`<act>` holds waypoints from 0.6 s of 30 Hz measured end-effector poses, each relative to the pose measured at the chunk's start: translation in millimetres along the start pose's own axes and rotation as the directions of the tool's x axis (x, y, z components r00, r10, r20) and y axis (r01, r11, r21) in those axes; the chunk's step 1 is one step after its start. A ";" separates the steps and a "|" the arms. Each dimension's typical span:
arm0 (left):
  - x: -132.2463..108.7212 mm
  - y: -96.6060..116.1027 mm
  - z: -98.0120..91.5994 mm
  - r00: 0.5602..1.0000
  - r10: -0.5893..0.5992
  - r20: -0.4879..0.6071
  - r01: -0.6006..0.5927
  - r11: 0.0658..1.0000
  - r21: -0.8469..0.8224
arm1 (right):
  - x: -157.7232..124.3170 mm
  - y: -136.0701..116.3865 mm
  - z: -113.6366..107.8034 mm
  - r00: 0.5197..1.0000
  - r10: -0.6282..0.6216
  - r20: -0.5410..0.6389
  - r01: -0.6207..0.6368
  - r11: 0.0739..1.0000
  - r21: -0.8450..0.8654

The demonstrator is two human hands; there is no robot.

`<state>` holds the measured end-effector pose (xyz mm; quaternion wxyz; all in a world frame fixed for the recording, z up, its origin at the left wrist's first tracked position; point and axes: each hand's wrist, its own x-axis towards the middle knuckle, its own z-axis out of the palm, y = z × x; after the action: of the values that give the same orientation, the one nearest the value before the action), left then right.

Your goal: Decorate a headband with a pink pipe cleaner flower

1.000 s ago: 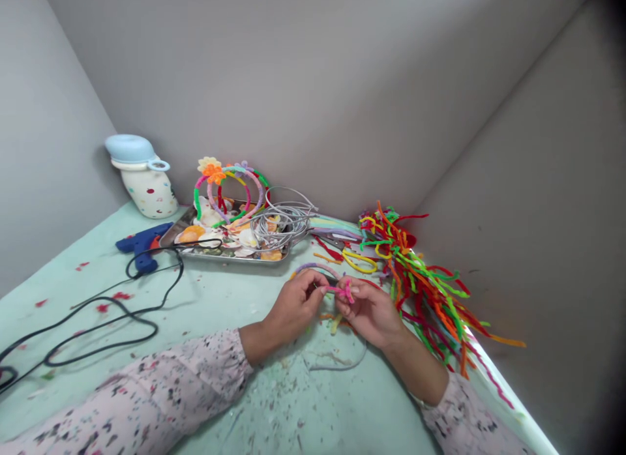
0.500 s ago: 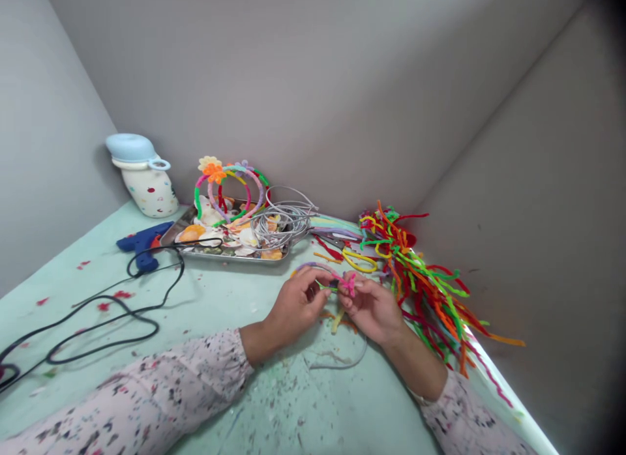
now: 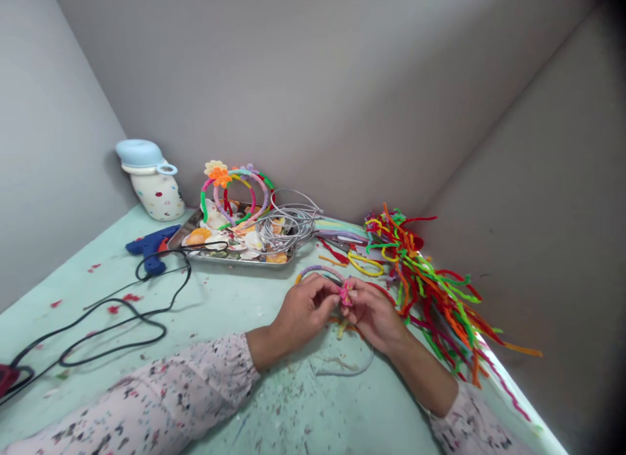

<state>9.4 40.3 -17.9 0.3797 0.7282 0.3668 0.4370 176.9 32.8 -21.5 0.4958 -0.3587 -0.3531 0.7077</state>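
Observation:
A small pink fuzzy piece [image 3: 345, 294] is pinched between my two hands over the middle of the table. My left hand [image 3: 304, 311] grips its left side with thumb and forefinger. From the other side, my right hand [image 3: 375, 313] holds it with curled fingers. Behind my hands lies a curved purple, pink and yellow fuzzy band [image 3: 313, 268], partly hidden by them. Beneath my fingers, a pale yellow piece [image 3: 342, 330] and a curved grey wire [image 3: 349, 371] rest on the table.
A metal tray [image 3: 235, 266] holds colourful headbands [image 3: 264, 193] and coiled grey wire [image 3: 288, 228]. Left are a blue glue gun [image 3: 152, 245], its black cable [image 3: 161, 334] and a white bottle [image 3: 157, 195]. Right lies a heap of coloured fuzzy stems [image 3: 435, 289], near scissors [image 3: 366, 264].
My hands have come closer together around the pink piece. The green stem seen between them is no longer visible. The whole view has shifted slightly.

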 end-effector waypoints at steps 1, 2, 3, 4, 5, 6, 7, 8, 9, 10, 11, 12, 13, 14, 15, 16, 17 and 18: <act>0.0 0.4 -0.2 1.000 -0.002 0.007 0.002 1.000 0.001 | -0.2 0.0 0.7 1.000 0.000 0.004 0.000 1.000 -0.002; 0.1 0.8 -0.5 1.000 -0.003 0.015 0.003 1.000 0.002 | -0.3 0.1 1.2 1.000 -0.003 0.010 0.003 1.000 -0.004; 0.2 1.3 -0.7 1.000 -0.005 0.024 0.005 1.000 0.001 | -0.4 0.2 1.7 1.000 -0.005 0.014 0.006 1.000 -0.006; 0.2 1.7 -0.8 0.999 -0.007 0.032 0.007 1.000 -0.001 | -0.4 0.2 2.0 1.000 -0.007 0.015 0.007 1.000 -0.006; 0.2 2.2 -0.9 0.999 -0.009 0.037 0.009 1.000 -0.003 | -0.4 0.4 2.2 1.000 -0.007 0.014 0.007 1.000 -0.005; 0.1 2.6 -0.9 0.999 -0.009 0.037 0.010 1.000 -0.006 | -0.4 0.5 2.2 1.000 -0.007 0.010 0.007 1.000 -0.003; 0.0 3.0 -0.9 0.999 -0.008 0.033 0.008 1.000 -0.008 | -0.4 0.6 2.1 1.000 -0.006 0.007 0.006 1.000 -0.001; -0.1 3.4 -0.8 1.000 -0.007 0.027 0.008 1.000 -0.009 | -0.4 0.8 1.8 1.000 -0.005 0.005 0.005 1.000 0.000; -0.3 3.7 -0.7 1.000 -0.008 0.021 0.008 1.000 -0.009 | -0.4 1.1 1.6 1.000 -0.003 0.008 0.003 1.000 -0.001; -0.4 3.8 -0.5 1.000 -0.009 0.018 0.010 1.000 -0.009 | -0.4 1.3 1.3 1.000 -0.001 0.013 0.001 1.000 -0.005; -0.5 3.7 -0.3 1.000 -0.012 0.019 0.012 1.000 -0.010 | -0.4 1.6 1.0 1.000 0.003 0.021 -0.003 1.000 -0.010; -0.5 3.3 0.0 1.000 -0.015 0.026 0.015 1.000 -0.010 | -0.3 2.0 0.9 1.000 0.005 0.029 -0.005 1.000 -0.015; -0.5 2.7 0.3 0.999 -0.019 0.033 0.020 1.000 -0.010 | -0.3 2.3 0.8 0.999 0.006 0.037 -0.005 1.000 -0.021; -0.3 2.0 0.7 0.999 -0.024 0.039 0.024 1.000 -0.008 | -0.1 2.6 0.8 0.999 0.005 0.043 -0.004 1.000 -0.027; -0.2 1.1 1.1 0.999 -0.030 0.044 0.030 1.000 -0.005 | 0.1 2.9 1.0 0.999 0.003 0.046 -0.001 0.999 -0.032; 0.0 0.3 1.4 0.998 -0.038 0.047 0.038 0.999 0.002 | 0.3 3.1 1.3 0.999 -0.001 0.045 0.003 0.999 -0.038; 0.2 -0.4 1.6 0.998 -0.047 0.049 0.047 0.999 0.011 | 0.6 3.3 1.6 0.999 -0.008 0.041 0.009 0.999 -0.048; 0.3 -0.9 1.8 0.997 -0.055 0.050 0.054 0.998 0.021 | 0.9 3.6 2.0 0.999 -0.017 0.034 0.019 0.998 -0.061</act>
<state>11.0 40.6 -19.2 0.3935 0.7323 0.3813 0.4044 173.3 32.5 -23.7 0.4852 -0.3586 -0.3859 0.6979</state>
